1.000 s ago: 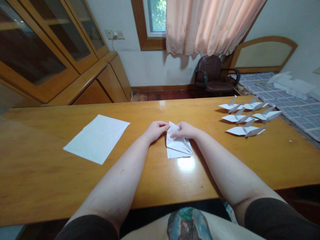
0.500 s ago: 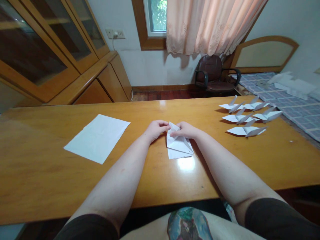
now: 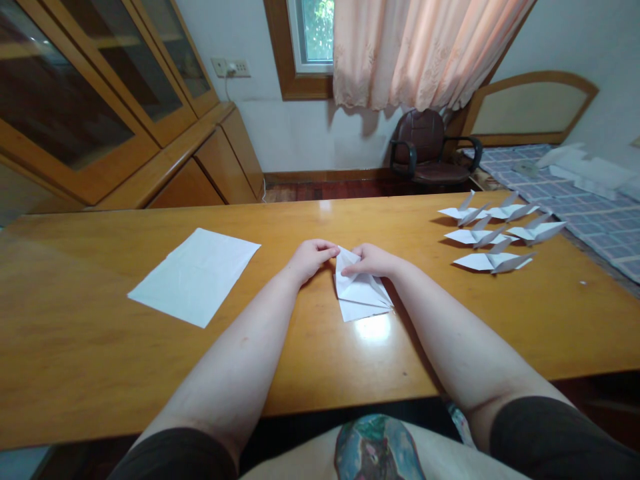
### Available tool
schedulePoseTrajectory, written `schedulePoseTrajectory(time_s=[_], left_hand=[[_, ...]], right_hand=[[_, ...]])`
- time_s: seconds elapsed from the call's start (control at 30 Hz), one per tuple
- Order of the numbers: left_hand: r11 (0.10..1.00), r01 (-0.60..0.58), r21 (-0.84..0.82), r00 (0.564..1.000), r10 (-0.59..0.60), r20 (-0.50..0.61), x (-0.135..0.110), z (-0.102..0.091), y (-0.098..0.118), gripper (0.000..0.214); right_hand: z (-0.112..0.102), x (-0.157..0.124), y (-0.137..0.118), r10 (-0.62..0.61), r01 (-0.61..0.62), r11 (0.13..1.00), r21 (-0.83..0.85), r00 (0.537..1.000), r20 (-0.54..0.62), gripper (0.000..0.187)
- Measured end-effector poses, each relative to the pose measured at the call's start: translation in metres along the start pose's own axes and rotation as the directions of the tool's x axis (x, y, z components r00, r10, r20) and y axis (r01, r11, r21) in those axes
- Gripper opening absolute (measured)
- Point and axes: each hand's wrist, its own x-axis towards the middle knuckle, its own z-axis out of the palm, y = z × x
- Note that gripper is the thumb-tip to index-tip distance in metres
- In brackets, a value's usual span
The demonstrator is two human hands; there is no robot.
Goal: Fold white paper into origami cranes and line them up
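Folded paper, centred on table, is being turned, lower end toward right edge; it's being pinched by near-closed left hand and right hand; creases could be getting skewed by slipping layers.

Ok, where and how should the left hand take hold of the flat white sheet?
Probably pinch the flat white sheet by its rightmost corner, coming from the right: that corner points toward the left hand, and the sheet lies flat, so lift its edge first.
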Motion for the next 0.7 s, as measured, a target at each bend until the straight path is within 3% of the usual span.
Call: schedulePoseTrajectory(time_s=[0.7], left_hand=[[0.999,-0.016,0.041,1.000,0.017,-0.022,-0.0018,0.0026,0.0029,0.031]], right_hand=[[0.0017,0.0008,0.0009,-0.011,0.011,1.000,0.014,1.000,-0.015,0.027]])
